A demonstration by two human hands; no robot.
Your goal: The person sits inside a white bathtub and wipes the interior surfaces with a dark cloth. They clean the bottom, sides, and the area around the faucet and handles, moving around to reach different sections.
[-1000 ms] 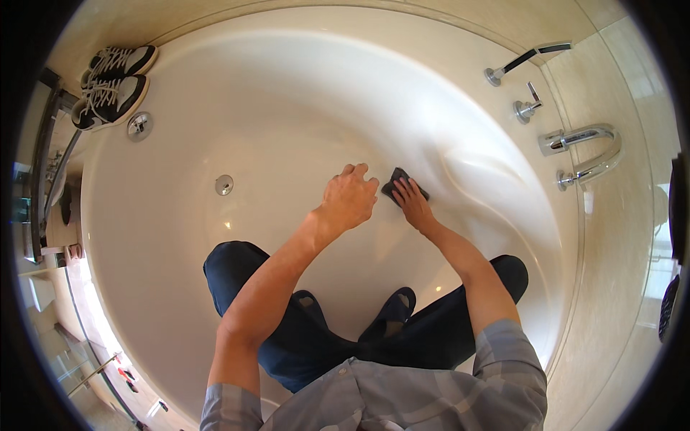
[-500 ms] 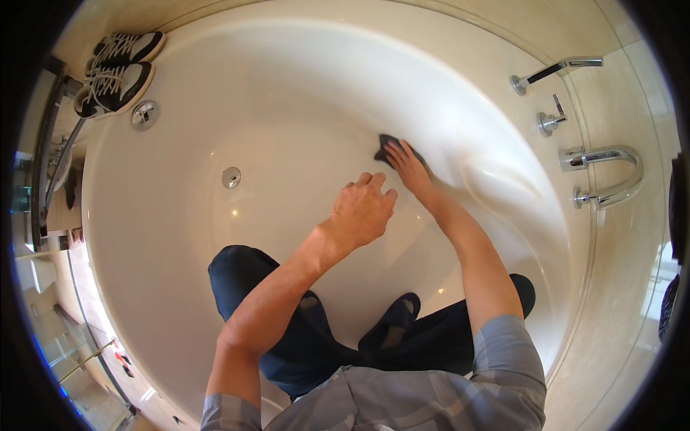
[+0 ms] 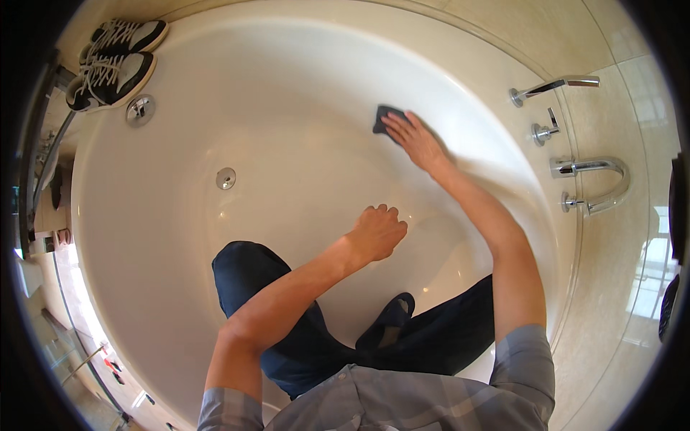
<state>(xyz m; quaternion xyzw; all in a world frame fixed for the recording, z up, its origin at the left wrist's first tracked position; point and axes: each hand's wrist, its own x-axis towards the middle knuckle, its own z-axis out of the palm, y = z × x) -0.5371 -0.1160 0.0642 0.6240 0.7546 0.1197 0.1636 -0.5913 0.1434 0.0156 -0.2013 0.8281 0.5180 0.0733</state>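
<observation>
In the head view, a dark cloth and the right hand pressing it have moved farther up the white bathtub since half a second earlier, while the left hand has dropped nearer. The cloth lies toward the far right, flat against the tub's inner surface; the right grip is spread over it, fingers extended. The left grip curls above the tub floor; whether it is fully together cannot be told. The left forearm crosses over dark trousers, blocking part of the tub. Sneakers sit on the far-left rim near a chrome knob; a drain lies left of center, and a curved faucet lines the right rim.
</observation>
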